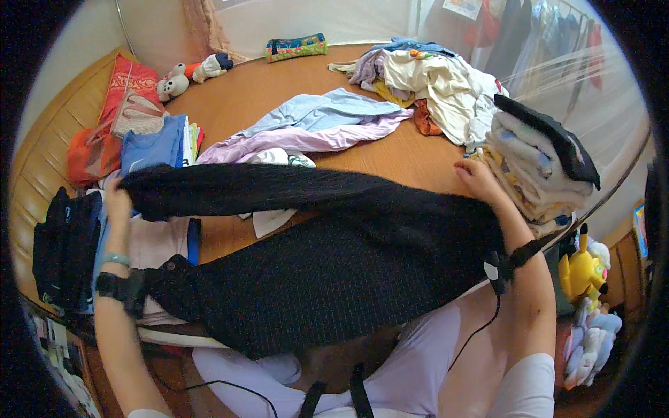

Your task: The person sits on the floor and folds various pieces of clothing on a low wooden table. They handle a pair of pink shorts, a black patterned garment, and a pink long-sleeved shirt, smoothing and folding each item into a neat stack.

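Observation:
A black knitted garment [324, 261] is spread across the front of the bed mat, one long sleeve stretched out to the left. My left hand [118, 201] grips the end of that sleeve and is slightly blurred. At the right, my right hand [473, 177] rests just above the garment's upper right part, its fingers curled; whether they hold any of the fabric cannot be told. Behind the sleeve lie a light blue garment [319, 109] and a pink garment [313, 137], partly overlapping. White fabric pieces show beneath the sleeve.
Folded dark clothes [65, 251] and a folded blue shirt [151, 143] are at the left. A heap of clothes [434, 78] lies at the back right, beside a stack of folded blankets [533, 157]. Plush toys [583, 271] sit at the right. A cable [481, 329] hangs by my right forearm.

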{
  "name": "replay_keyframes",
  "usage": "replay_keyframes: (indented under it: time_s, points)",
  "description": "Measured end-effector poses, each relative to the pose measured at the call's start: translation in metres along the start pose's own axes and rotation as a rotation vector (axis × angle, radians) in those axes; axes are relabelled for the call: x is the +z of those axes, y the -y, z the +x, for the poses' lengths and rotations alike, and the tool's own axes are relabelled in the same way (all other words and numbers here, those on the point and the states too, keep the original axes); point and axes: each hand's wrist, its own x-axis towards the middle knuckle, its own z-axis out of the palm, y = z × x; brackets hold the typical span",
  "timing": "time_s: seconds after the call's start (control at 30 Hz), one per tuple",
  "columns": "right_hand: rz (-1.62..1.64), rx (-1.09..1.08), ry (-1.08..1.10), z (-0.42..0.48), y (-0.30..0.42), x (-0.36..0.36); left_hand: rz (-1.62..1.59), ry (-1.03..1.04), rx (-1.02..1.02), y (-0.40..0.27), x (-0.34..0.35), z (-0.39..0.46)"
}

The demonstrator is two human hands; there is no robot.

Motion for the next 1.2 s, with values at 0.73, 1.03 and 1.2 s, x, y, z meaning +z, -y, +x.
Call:
replay_keyframes:
  time_s: [0.73, 1.03, 1.2]
  points:
    - [0.370, 0.066, 1.206, -0.013, 0.141, 0.055, -0.403, 0.075, -0.822, 0.046, -0.088, -0.070]
    - [0.538, 0.314, -0.037, 0.047, 0.150, 0.000, -0.056, -0.057, -0.552, 0.128, -0.112, -0.062]
    - [0.298, -0.010, -0.710, 0.071, 0.106, -0.071, 0.020, 0.087, -0.416, 0.012, -0.085, -0.027]
